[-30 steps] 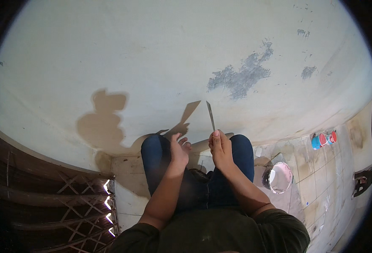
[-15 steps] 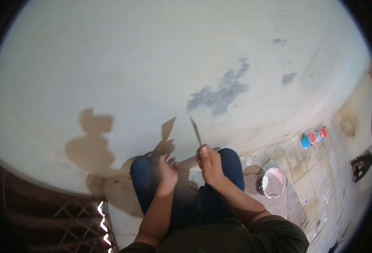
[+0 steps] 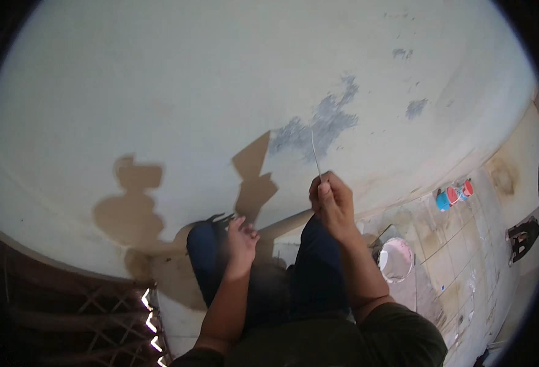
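My right hand [image 3: 334,205] is closed around a putty knife [image 3: 316,153], its thin blade seen nearly edge-on and pointing up at the wall. The blade overlaps the rough grey patch [image 3: 327,121] on the pale wall [image 3: 177,92]; whether it touches the surface I cannot tell. A wide, flaring blade shape shows in the shadow cast to the left. Over my left knee, my left hand [image 3: 242,240] hangs open with loosely bent fingers and nothing in it.
A whitish, paint-smeared bucket [image 3: 398,260] stands on the tiled floor [image 3: 431,244] right of my knees. Two small blue-and-red containers [image 3: 446,199] sit farther right along the wall's foot. A dark metal lattice [image 3: 98,312] lies at lower left.
My right hand has risen up and to the right with the putty knife, bringing the blade over the grey patch. My left hand has barely moved.
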`<action>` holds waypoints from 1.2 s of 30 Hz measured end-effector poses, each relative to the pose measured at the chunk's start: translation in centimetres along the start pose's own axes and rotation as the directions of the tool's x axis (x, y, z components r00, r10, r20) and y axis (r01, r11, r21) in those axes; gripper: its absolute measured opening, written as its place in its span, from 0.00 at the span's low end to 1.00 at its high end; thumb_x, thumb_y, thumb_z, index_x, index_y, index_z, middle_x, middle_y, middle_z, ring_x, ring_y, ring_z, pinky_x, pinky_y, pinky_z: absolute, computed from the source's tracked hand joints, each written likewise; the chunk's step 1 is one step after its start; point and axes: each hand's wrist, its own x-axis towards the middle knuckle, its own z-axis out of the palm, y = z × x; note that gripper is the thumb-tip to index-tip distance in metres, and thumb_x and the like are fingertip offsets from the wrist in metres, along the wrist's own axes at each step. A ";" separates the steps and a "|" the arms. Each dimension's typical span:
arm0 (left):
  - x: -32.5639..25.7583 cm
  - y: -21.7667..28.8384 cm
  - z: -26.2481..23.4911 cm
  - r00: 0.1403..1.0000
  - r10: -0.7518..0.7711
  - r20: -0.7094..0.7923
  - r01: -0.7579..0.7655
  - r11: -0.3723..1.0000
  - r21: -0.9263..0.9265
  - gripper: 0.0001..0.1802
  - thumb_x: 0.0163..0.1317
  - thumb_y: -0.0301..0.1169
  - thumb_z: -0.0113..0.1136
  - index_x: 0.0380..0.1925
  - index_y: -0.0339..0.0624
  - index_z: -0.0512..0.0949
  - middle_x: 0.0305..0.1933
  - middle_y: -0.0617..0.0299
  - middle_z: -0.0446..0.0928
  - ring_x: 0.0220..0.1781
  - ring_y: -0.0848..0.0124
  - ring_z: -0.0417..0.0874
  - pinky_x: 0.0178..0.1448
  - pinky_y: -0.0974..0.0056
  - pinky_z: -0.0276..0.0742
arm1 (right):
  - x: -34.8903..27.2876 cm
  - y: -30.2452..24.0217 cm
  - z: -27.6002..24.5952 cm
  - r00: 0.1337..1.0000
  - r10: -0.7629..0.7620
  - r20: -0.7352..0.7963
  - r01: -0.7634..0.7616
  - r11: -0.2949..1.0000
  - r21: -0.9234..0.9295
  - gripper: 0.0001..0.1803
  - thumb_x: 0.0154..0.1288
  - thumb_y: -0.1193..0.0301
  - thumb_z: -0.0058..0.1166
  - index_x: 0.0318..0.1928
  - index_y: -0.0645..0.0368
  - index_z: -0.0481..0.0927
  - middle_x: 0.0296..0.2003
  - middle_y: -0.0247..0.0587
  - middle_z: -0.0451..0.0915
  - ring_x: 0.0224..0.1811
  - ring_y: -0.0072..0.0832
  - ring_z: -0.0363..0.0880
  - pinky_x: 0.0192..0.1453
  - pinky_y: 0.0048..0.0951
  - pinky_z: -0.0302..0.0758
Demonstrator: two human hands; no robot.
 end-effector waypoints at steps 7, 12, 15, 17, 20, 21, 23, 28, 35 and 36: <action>0.3 -0.6 -1.1 0.998 -0.006 0.059 0.005 1.000 0.003 0.20 0.59 0.46 0.56 0.44 0.46 0.69 0.34 0.63 0.66 0.27 0.71 0.67 0.35 0.62 0.65 | -1.4 0.9 1.4 0.995 -0.042 -0.094 0.042 0.999 -0.004 0.14 0.77 0.63 0.40 0.42 0.61 0.72 0.26 0.30 0.68 0.24 0.14 0.62 0.27 0.19 0.62; 0.0 -0.8 -1.0 0.999 -0.022 0.043 0.021 0.999 0.027 0.19 0.59 0.46 0.55 0.44 0.46 0.69 0.34 0.62 0.66 0.27 0.71 0.67 0.35 0.62 0.65 | -1.9 1.0 1.7 0.990 -0.047 -0.135 0.048 0.999 0.003 0.11 0.76 0.67 0.44 0.48 0.63 0.70 0.29 0.32 0.70 0.28 0.17 0.66 0.31 0.21 0.66; -0.1 -0.6 -0.9 0.999 -0.026 0.036 0.025 0.999 0.021 0.18 0.60 0.45 0.55 0.43 0.46 0.69 0.34 0.62 0.66 0.27 0.71 0.67 0.35 0.62 0.66 | -1.8 -0.1 1.4 0.993 0.068 -0.098 -0.068 0.998 0.003 0.12 0.75 0.67 0.46 0.48 0.64 0.71 0.27 0.31 0.72 0.28 0.17 0.69 0.32 0.23 0.67; -0.1 -0.6 -0.9 0.998 -0.025 0.049 0.024 0.999 0.022 0.18 0.60 0.45 0.55 0.43 0.46 0.70 0.34 0.62 0.66 0.27 0.71 0.67 0.35 0.62 0.65 | -1.5 0.0 1.2 0.991 0.119 -0.067 -0.123 0.991 -0.056 0.12 0.75 0.67 0.47 0.48 0.64 0.71 0.26 0.31 0.72 0.28 0.18 0.69 0.32 0.23 0.67; 0.1 -0.8 -1.1 0.997 -0.027 0.066 0.026 0.999 0.020 0.18 0.60 0.45 0.55 0.42 0.46 0.70 0.33 0.62 0.67 0.27 0.71 0.67 0.35 0.62 0.65 | -1.1 1.5 1.2 0.997 -0.002 -0.080 -0.017 0.973 -0.232 0.14 0.74 0.66 0.48 0.49 0.65 0.70 0.26 0.31 0.72 0.28 0.17 0.70 0.32 0.25 0.68; 0.0 -0.7 -1.2 0.997 -0.031 0.067 0.030 0.999 0.017 0.17 0.60 0.45 0.55 0.42 0.46 0.71 0.33 0.62 0.67 0.27 0.71 0.67 0.35 0.62 0.65 | -1.3 2.0 1.7 0.996 0.040 -0.073 -0.049 0.992 -0.116 0.12 0.75 0.67 0.46 0.49 0.64 0.69 0.26 0.30 0.70 0.26 0.14 0.65 0.29 0.21 0.64; 0.3 -0.7 -0.7 0.998 -0.021 0.055 0.020 0.999 0.026 0.17 0.61 0.45 0.55 0.43 0.45 0.71 0.34 0.62 0.68 0.27 0.71 0.68 0.35 0.62 0.66 | -1.4 2.4 2.7 0.995 0.084 -0.060 -0.084 0.996 0.004 0.11 0.76 0.67 0.45 0.50 0.62 0.69 0.26 0.28 0.67 0.23 0.11 0.61 0.26 0.18 0.59; 0.6 -0.9 -1.4 0.998 0.007 0.059 -0.010 0.999 0.040 0.20 0.62 0.45 0.54 0.47 0.44 0.71 0.36 0.60 0.70 0.27 0.70 0.69 0.34 0.62 0.68 | -0.9 2.9 5.1 0.981 -0.155 -0.120 0.093 0.908 -0.408 0.13 0.72 0.71 0.48 0.51 0.68 0.71 0.32 0.53 0.77 0.33 0.43 0.78 0.39 0.35 0.73; -0.4 -0.9 -0.9 1.000 0.014 0.001 -0.014 0.999 0.039 0.22 0.65 0.46 0.49 0.50 0.42 0.70 0.36 0.60 0.71 0.27 0.70 0.69 0.33 0.64 0.67 | -0.5 2.6 6.1 0.968 -0.226 -0.108 0.165 0.901 -0.402 0.12 0.66 0.76 0.55 0.48 0.68 0.72 0.32 0.53 0.77 0.30 0.42 0.78 0.35 0.34 0.73; -0.3 -0.8 -0.9 1.000 0.012 -0.005 -0.012 0.999 0.043 0.21 0.66 0.46 0.48 0.50 0.42 0.70 0.35 0.60 0.70 0.27 0.71 0.69 0.32 0.64 0.66 | -0.3 2.6 6.3 0.966 -0.231 -0.121 0.166 0.902 -0.398 0.12 0.66 0.76 0.55 0.48 0.68 0.72 0.32 0.53 0.77 0.30 0.42 0.78 0.35 0.34 0.73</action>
